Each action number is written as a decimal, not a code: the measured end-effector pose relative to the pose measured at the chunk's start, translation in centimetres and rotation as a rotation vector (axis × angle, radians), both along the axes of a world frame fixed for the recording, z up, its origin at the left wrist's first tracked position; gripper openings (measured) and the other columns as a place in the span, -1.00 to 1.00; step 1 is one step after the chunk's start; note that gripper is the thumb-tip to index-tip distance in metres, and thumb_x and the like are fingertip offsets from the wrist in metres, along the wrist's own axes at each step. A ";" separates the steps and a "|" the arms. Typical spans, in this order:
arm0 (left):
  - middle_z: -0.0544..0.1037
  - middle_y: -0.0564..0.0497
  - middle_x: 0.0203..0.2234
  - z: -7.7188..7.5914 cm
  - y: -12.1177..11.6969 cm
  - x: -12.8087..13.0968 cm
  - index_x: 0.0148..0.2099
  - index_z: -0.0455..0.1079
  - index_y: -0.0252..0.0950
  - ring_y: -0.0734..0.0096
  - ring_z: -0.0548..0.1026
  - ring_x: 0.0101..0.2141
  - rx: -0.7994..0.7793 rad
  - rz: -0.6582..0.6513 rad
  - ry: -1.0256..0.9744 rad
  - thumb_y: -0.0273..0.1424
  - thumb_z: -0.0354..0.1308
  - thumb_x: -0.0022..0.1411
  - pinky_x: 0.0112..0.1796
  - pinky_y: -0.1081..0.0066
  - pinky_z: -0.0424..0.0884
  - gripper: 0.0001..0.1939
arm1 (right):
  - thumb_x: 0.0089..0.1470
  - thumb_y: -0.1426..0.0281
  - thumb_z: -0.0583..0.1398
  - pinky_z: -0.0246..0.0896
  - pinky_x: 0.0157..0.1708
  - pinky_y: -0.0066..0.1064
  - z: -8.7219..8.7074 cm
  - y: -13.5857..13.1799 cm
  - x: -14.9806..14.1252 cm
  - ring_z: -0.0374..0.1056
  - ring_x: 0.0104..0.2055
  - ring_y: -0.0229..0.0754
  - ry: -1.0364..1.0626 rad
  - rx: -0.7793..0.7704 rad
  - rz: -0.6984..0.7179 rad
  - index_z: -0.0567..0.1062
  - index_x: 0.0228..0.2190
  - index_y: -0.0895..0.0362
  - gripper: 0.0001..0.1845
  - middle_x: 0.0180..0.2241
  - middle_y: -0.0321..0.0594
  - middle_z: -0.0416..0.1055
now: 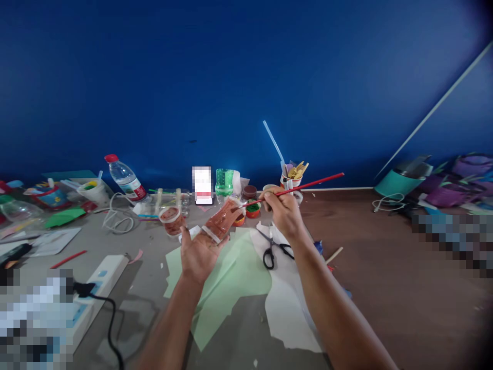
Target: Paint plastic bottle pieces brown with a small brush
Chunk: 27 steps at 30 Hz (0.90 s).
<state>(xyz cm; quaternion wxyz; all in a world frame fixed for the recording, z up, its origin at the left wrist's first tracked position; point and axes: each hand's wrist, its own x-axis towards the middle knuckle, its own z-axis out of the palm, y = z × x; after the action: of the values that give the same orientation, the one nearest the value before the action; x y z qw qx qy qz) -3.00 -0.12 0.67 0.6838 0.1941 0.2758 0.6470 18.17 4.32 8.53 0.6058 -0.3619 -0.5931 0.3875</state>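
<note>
Arms [335,298]: bare.
Left hand [201,254]: holds brown container [221,220].
Right hand [284,209]: grips brush [311,184], tip at container.
Surface [146,288]: scissors [269,258], paper [246,272].

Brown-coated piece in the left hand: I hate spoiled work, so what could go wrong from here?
The brown-coated piece sits in the left hand with the thumb apart from it, so it might slip. The red brush in the right hand seems close to the green-filled pot and could knock it. The scissors lie spread beside the right forearm, which might catch them.
</note>
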 end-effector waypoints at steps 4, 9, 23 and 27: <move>0.49 -0.23 0.09 -0.7 0.4 -0.5 0.13 0.40 -0.27 -0.02 0.01 0.33 0.034 -0.018 -0.039 0.25 -0.19 0.17 0.23 -0.18 0.03 -0.18 | 0.10 0.34 0.13 -0.04 -0.55 -0.41 0.0 0.0 0.1 0.10 -0.58 -0.32 0.087 -0.005 0.030 0.43 -0.53 0.14 -0.79 -0.65 -0.36 0.20; 0.43 -0.26 0.14 -2.2 0.8 -1.8 0.23 0.29 -0.40 0.06 -0.09 0.35 0.145 -0.168 -0.212 0.16 -0.29 0.28 0.27 -0.15 -0.14 -0.16 | 0.10 0.33 0.13 -0.07 -0.56 -0.42 -0.1 0.0 -0.2 0.07 -0.59 -0.32 0.022 -0.014 0.077 0.44 -0.51 0.15 -0.79 -0.64 -0.37 0.19; 0.35 -0.24 0.20 -2.9 1.0 -2.3 0.31 0.18 -0.38 0.06 -0.02 0.33 0.288 -0.286 -0.359 0.11 -0.33 0.32 0.28 -0.12 -0.21 -0.19 | 0.10 0.35 0.12 -0.04 -0.54 -0.43 0.2 0.0 0.2 0.10 -0.57 -0.31 0.047 0.019 -0.031 0.42 -0.52 0.15 -0.80 -0.64 -0.37 0.18; 0.31 -0.22 0.23 -2.9 0.9 -2.2 0.33 0.14 -0.35 0.06 -0.02 0.34 0.265 -0.271 -0.358 0.10 -0.34 0.33 0.28 -0.13 -0.17 -0.21 | 0.11 0.35 0.10 -0.07 -0.56 -0.43 0.3 -0.2 0.1 0.07 -0.58 -0.32 -0.013 0.007 0.070 0.44 -0.51 0.15 -0.78 -0.64 -0.36 0.18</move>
<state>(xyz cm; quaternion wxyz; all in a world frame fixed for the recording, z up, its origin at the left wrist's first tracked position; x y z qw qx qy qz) -5.25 0.75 -2.19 0.7708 0.1992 0.0347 0.6041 18.29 4.14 8.82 0.5893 -0.3414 -0.6106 0.4042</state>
